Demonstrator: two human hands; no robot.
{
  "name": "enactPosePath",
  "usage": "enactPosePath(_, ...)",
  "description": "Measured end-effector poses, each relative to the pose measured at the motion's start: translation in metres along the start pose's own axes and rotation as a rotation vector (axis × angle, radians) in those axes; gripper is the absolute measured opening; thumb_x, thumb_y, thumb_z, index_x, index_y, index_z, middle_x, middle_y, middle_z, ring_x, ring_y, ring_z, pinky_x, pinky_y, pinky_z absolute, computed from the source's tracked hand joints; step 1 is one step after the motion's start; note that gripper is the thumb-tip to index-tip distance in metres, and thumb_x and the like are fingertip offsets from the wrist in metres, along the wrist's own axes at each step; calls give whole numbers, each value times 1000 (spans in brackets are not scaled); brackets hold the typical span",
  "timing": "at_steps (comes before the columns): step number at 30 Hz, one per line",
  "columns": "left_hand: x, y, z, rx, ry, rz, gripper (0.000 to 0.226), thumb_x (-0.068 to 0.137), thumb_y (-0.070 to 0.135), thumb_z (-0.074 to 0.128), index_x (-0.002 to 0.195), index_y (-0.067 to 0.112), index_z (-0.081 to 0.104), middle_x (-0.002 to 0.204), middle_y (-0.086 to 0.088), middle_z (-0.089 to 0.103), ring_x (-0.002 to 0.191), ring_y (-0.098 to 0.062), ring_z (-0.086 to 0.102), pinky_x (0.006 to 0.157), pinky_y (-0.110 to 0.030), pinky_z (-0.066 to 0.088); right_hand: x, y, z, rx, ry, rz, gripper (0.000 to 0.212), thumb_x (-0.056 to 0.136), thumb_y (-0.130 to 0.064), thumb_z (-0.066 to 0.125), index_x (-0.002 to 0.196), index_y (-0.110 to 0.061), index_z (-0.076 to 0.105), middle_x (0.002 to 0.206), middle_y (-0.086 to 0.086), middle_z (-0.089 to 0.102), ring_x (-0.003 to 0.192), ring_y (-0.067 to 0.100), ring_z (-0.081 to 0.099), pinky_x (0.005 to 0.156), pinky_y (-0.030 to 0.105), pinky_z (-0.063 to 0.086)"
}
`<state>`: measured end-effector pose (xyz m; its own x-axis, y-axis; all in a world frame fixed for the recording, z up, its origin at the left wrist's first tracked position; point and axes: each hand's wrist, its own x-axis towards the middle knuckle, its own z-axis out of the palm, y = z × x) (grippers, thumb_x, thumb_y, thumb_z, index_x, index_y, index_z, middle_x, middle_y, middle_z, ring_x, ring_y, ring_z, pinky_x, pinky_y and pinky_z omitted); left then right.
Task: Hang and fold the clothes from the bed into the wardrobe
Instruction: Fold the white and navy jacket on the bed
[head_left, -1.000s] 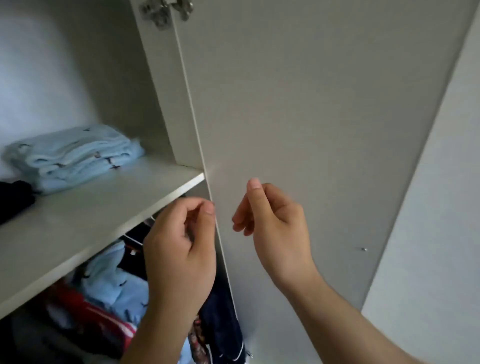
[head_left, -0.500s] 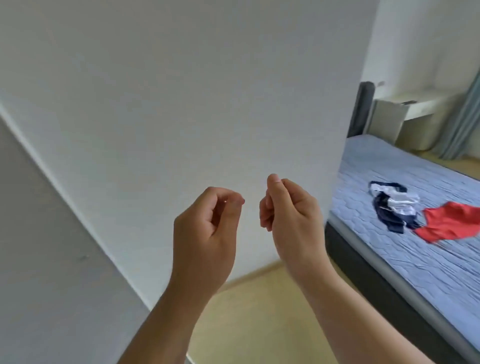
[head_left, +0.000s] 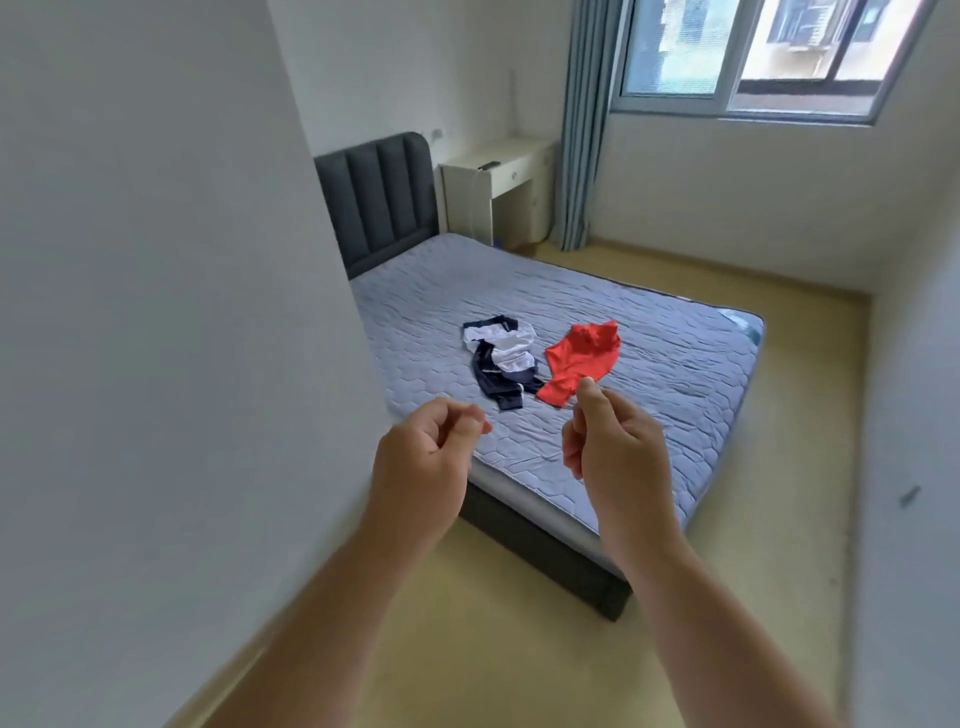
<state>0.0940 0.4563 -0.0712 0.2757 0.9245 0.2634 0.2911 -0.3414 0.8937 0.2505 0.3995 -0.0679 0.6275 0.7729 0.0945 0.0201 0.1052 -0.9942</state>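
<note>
Fingers (head_left: 457, 418) of the left hand (head_left: 423, 457) and right hand (head_left: 618, 447) are curled in, with nothing held. A red garment (head_left: 582, 358) and a navy-and-white garment (head_left: 501, 358) are seen side by side on the bed (head_left: 649, 322).
</note>
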Motion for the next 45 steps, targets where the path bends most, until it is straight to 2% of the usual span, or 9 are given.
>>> enactPosePath(11,149,-65,120,15,-241,-74,25,94,50,52,81,35,69,51,6,44,46,-10,38,46,-22,33,151,73,-37,-107,100,122,56,106,-33,48,51,-24,53,53,4,55,50,17,48,56,36,38)
enactPosePath(18,305,-136,165,24,-306,-168,29,102,37,56,80,24,69,50,8,49,47,-10,42,51,-32,38,301,116,7,-242,122,174,54,105,-34,50,53,-21,53,53,3,56,50,18,51,55,38,41)
enactPosePath(22,390,-170,181,3,-320,-264,30,102,34,56,78,22,69,46,13,48,41,-4,38,45,-24,33,377,141,33,-298,102,238,50,105,-36,50,59,-15,55,55,3,60,54,21,55,59,45,45)
enactPosePath(27,456,-210,202,45,-380,-334,29,102,32,57,77,22,69,45,17,50,41,-3,42,51,-28,33,452,186,56,-314,77,351,48,104,-34,52,61,-14,57,54,-2,59,55,17,54,61,40,46)
enactPosePath(32,505,-250,215,174,-435,-384,29,102,34,55,79,23,68,49,14,56,46,-2,51,47,-19,37,515,237,82,-380,22,493,46,104,-34,51,64,-12,59,58,0,60,55,19,55,61,35,45)
enactPosePath(34,528,-269,220,214,-448,-431,27,102,34,54,83,22,69,54,11,56,53,-7,51,54,-27,39,542,260,97,-415,-10,543,46,104,-35,49,64,-13,59,59,1,61,56,20,55,59,32,42)
enactPosePath(40,598,-336,233,346,-508,-546,28,102,33,54,94,12,70,64,9,55,64,-16,51,61,-31,35,620,343,151,-466,-45,689,43,101,-33,48,63,-17,59,60,1,62,57,21,58,52,28,41)
enactPosePath(42,622,-370,244,366,-545,-577,29,102,35,54,94,12,70,65,7,56,68,-20,53,62,-33,36,649,385,168,-469,-42,747,39,98,-30,48,66,-13,62,62,5,64,61,26,61,54,32,46)
enactPosePath(45,657,-436,267,397,-572,-641,27,102,37,53,94,16,68,74,7,62,72,-17,56,62,-32,37,691,465,192,-500,-36,849,35,95,-28,49,78,-2,64,77,17,71,76,37,66,70,46,55)
